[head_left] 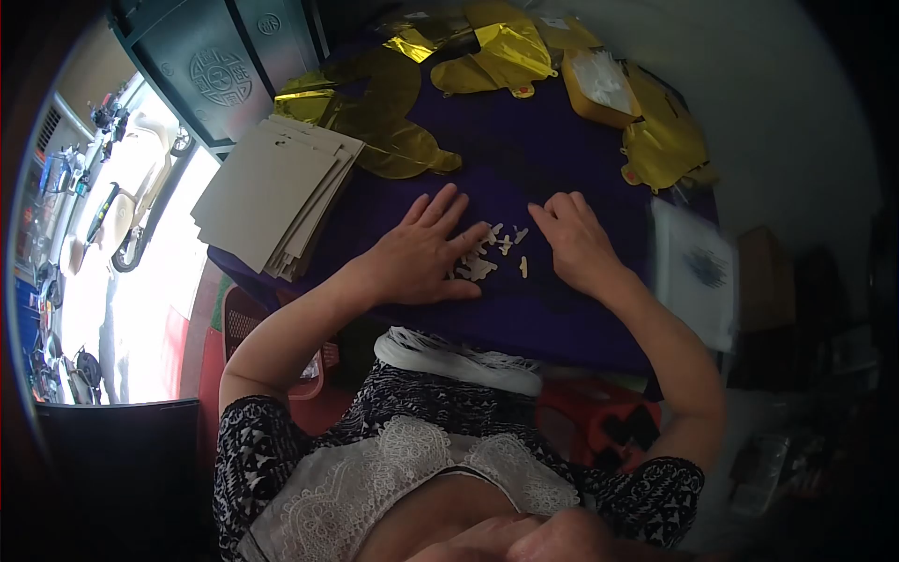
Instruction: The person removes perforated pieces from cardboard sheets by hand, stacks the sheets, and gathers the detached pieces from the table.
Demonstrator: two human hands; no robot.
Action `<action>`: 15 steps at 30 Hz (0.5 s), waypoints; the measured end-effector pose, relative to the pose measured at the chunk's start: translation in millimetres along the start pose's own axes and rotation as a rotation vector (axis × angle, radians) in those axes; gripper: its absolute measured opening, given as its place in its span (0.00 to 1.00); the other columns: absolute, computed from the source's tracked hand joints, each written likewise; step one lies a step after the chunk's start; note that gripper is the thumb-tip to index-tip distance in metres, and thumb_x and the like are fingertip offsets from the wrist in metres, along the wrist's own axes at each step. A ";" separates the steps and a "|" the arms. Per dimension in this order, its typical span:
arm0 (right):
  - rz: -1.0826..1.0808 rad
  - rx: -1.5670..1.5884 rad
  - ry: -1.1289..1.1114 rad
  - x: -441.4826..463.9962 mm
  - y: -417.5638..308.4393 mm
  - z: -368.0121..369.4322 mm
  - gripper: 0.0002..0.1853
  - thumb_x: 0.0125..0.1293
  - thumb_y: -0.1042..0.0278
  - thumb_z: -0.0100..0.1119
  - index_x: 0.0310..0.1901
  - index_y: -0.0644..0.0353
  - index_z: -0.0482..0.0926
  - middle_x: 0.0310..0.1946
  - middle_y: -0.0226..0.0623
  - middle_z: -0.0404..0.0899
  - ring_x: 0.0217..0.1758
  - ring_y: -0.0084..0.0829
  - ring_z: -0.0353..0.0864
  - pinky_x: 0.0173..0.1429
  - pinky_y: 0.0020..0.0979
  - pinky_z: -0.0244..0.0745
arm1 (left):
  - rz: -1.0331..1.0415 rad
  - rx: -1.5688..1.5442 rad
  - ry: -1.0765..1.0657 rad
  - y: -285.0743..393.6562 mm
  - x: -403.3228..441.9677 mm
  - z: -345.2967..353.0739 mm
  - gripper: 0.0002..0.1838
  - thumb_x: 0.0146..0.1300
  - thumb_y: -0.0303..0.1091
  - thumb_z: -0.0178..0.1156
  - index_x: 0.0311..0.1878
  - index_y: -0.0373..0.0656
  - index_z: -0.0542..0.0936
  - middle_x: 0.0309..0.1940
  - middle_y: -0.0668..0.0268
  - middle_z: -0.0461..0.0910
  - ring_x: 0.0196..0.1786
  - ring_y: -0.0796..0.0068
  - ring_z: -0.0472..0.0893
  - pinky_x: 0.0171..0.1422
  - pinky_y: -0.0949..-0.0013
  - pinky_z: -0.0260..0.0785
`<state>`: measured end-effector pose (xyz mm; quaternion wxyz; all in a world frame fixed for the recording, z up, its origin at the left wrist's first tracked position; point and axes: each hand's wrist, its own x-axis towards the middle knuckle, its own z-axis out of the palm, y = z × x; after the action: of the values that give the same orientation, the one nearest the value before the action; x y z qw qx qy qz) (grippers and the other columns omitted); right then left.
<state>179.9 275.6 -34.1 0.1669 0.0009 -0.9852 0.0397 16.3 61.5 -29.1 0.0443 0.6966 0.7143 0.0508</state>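
On the dark blue cloth of the table [562, 318] lies a loose pile of small white pieces [478, 268]. My left hand [421, 253] rests flat at the left of the pile, fingers spread, the thumb and a finger beside the pieces. A few single pieces [524, 267] lie to the right of the pile. My right hand [578, 242] is on the cloth right of them, its fingers curled and the index finger bent toward the pieces. Whether anything is between its fingertips is hidden.
Grey-white cardboard sheets [272, 187] are stacked at the left. Gold foil pieces [492, 61] lie along the back, with a yellow box [599, 89] of white items. A clear plastic bag [695, 272] is at the right edge. White strings [449, 361] lie across my lap.
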 end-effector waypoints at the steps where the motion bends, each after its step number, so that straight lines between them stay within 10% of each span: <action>1: 0.006 -0.021 -0.031 -5.1 -1.3 -0.7 0.19 0.56 0.82 0.54 0.51 0.71 0.80 0.38 0.40 0.72 0.43 0.37 0.71 0.49 0.35 0.72 | 0.009 -0.015 0.008 1.6 -0.2 0.0 0.48 0.64 0.67 0.53 0.73 0.35 0.60 0.74 0.39 0.52 0.80 0.44 0.43 0.81 0.49 0.40; 9: -0.107 -0.053 0.036 -1.6 -37.3 2.8 0.18 0.56 0.77 0.57 0.50 0.70 0.79 0.37 0.39 0.72 0.42 0.36 0.71 0.47 0.34 0.71 | -0.059 0.005 0.084 -4.4 -5.3 16.1 0.51 0.63 0.67 0.53 0.71 0.25 0.59 0.74 0.38 0.52 0.80 0.42 0.42 0.81 0.48 0.38; 15: -0.096 -0.023 0.024 16.0 -25.3 5.6 0.19 0.57 0.78 0.57 0.52 0.70 0.79 0.37 0.38 0.72 0.43 0.36 0.71 0.48 0.35 0.71 | -0.147 -0.014 0.226 5.0 -5.6 -1.6 0.49 0.52 0.57 0.70 0.65 0.25 0.66 0.63 0.41 0.66 0.72 0.43 0.60 0.76 0.50 0.55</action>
<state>163.3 250.0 -32.1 0.1803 0.0458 -0.9823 0.0201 21.1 56.0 -27.0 -0.0281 0.6320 0.7634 0.1304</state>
